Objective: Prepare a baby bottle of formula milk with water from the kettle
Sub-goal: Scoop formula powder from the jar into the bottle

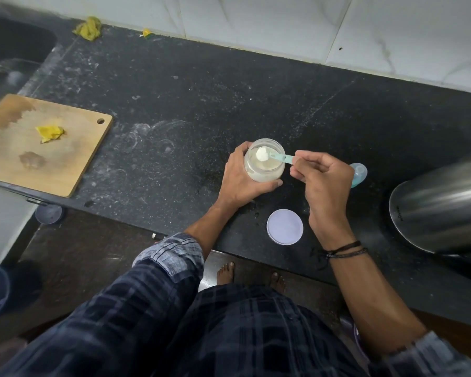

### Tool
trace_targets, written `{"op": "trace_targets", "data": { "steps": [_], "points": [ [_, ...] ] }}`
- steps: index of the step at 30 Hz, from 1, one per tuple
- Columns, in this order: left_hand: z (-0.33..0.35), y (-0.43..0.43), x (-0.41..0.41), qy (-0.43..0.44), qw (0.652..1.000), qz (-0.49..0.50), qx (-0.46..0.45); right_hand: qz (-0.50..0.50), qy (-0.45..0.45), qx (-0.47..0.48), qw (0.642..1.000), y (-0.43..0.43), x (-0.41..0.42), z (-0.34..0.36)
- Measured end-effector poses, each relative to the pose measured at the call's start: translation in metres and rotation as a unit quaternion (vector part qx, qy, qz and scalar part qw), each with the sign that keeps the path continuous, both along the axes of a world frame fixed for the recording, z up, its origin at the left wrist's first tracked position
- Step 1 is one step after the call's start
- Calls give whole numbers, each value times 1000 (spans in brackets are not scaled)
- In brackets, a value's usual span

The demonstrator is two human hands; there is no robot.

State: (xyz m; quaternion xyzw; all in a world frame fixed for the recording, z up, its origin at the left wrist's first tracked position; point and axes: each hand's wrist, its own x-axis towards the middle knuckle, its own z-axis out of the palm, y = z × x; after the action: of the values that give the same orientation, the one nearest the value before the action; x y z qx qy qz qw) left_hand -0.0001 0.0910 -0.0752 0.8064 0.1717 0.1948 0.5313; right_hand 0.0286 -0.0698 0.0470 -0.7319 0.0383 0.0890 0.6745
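Jar (pixel 263 174) of white powder: toward counter (pixel 201 91) front edge, gripped by left hand (pixel 237 183). Scoop (pixel 273 157), heaped: over jar mouth, pinched by right hand (pixel 324 180). Lid (pixel 284 227): front edge. Kettle (pixel 441 205): right edge.

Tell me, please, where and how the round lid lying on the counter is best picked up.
I would take the lid by its rim, coming straight down from above, thumb and fingers on opposite edges. It lies flat on the counter, a thin round disc, so only the edge offers a hold. The right hand is nearer, but it pinches the scoop.
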Motion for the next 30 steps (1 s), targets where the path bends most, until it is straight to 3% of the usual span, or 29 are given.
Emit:
{"op": "trace_targets", "data": {
  "steps": [9, 16, 30],
  "points": [
    [1, -1, -2, -8, 1000, 6, 17, -1, 31, -20, 999, -6, -11, -13],
    [5, -2, -2, -17, 1000, 12, 23, -15, 124, 87, 988, -3, -11, -12],
    [12, -4, -5, -40, 998, 16, 41, -65, 187, 155, 968, 2, -15, -6]
  ]
}}
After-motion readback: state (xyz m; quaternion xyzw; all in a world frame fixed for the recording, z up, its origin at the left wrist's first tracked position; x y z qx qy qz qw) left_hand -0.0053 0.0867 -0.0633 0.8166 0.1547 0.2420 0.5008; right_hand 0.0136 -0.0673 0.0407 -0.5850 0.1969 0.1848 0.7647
